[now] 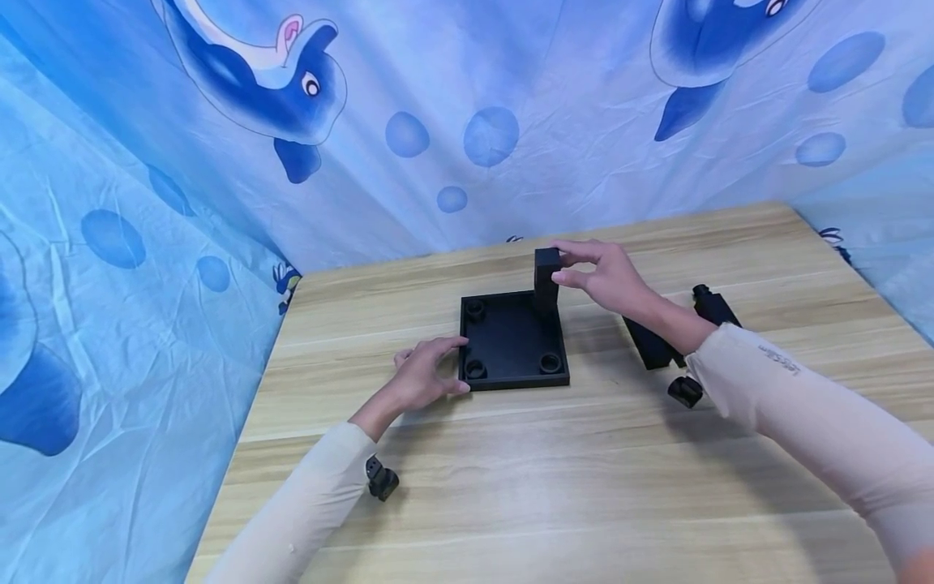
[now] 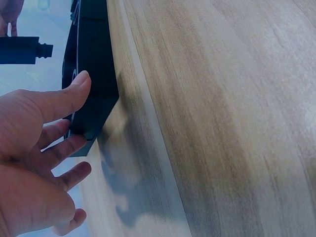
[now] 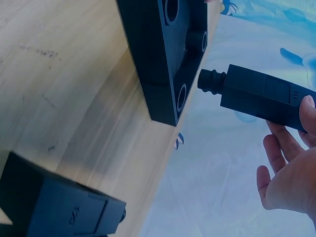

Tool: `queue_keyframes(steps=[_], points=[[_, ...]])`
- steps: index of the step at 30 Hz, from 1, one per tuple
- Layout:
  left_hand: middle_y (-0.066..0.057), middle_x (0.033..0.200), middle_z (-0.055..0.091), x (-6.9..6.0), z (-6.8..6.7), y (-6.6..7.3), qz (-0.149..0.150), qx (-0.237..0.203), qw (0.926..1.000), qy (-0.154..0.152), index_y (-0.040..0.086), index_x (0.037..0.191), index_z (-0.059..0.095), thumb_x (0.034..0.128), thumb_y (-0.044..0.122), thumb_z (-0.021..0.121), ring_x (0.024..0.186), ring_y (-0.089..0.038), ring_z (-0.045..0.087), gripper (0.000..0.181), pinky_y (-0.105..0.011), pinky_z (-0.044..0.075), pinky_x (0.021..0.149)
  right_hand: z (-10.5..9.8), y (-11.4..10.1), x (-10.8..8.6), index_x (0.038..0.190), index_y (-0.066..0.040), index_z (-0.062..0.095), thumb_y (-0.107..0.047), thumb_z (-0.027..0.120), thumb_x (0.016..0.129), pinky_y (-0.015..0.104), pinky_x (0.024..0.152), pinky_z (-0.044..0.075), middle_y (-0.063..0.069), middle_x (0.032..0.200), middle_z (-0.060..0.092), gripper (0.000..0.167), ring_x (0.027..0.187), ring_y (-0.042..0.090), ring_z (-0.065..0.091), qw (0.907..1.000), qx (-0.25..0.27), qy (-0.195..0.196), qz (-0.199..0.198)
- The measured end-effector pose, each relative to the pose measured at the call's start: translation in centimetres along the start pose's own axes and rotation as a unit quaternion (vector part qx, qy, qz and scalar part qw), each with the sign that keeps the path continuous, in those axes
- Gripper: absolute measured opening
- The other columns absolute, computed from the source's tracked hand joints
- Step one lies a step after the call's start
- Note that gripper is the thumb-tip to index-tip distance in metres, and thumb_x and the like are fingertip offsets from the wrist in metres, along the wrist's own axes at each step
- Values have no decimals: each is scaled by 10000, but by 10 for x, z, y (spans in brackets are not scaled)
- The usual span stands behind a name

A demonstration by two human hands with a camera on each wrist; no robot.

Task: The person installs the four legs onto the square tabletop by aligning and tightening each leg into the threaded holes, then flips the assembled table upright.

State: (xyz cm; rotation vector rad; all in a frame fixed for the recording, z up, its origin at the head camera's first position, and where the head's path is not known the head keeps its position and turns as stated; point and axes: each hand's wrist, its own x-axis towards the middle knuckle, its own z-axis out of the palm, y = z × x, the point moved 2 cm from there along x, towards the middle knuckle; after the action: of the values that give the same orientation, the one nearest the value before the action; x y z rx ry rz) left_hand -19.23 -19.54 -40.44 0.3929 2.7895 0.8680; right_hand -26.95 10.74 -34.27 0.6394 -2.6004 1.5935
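Observation:
A black square tray-like panel [image 1: 514, 337] lies on the table with its raised rim upward. Round sockets [image 1: 475, 369] show in three of its corners; the leg hides the far right corner in the head view. My left hand [image 1: 426, 375] touches the panel's left edge with thumb and fingertips, fingers fairly straight. Between thumb and fingers, my right hand [image 1: 611, 280] pinches a black square leg [image 1: 546, 272] upright above the far right corner. The leg's threaded end [image 3: 211, 81] points toward the panel, with a gap visible in the right wrist view.
Black legs [image 1: 649, 345] like the held one lie on the wooden table [image 1: 554, 487] right of the panel, partly hidden under my right forearm. One shows a threaded end [image 1: 700, 290]. Blue dolphin-print cloth [image 1: 452, 97] hangs behind the table and along its left side.

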Motion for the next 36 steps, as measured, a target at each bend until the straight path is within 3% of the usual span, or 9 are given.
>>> queue_keyframes(steps=[4,11,19,36], points=[[-37,1464,454,-1,0,1,-43,3,10000,8,175,1421,482,769,227,819,1326,-286,381,736,-547,117,991,7,0,3,1369,-136,556,-150,679,908,446,852,471,126,1296,599,478,1127,258,574,9998,189,-86,-77],[-36,1460,459,1,-2,2,-78,3,10000,14,173,1421,480,764,219,821,1325,-289,384,741,-545,118,984,18,-5,11,1380,-163,545,-179,686,905,431,867,479,130,1218,633,496,1193,243,536,9990,389,-181,95],[-27,1459,458,1,-1,2,-113,24,9999,-16,176,1424,479,765,231,821,1330,-278,386,744,-546,117,992,26,-14,16,1376,-164,551,-153,694,896,428,883,494,123,1208,644,501,1158,226,566,9984,525,-206,36],[-38,1429,495,0,-1,3,-18,58,9999,145,157,1397,510,741,218,838,1308,-294,411,735,-552,125,989,45,-16,34,1368,-158,561,-163,697,895,420,892,492,60,1405,519,492,1144,215,570,9959,807,-403,-28]])
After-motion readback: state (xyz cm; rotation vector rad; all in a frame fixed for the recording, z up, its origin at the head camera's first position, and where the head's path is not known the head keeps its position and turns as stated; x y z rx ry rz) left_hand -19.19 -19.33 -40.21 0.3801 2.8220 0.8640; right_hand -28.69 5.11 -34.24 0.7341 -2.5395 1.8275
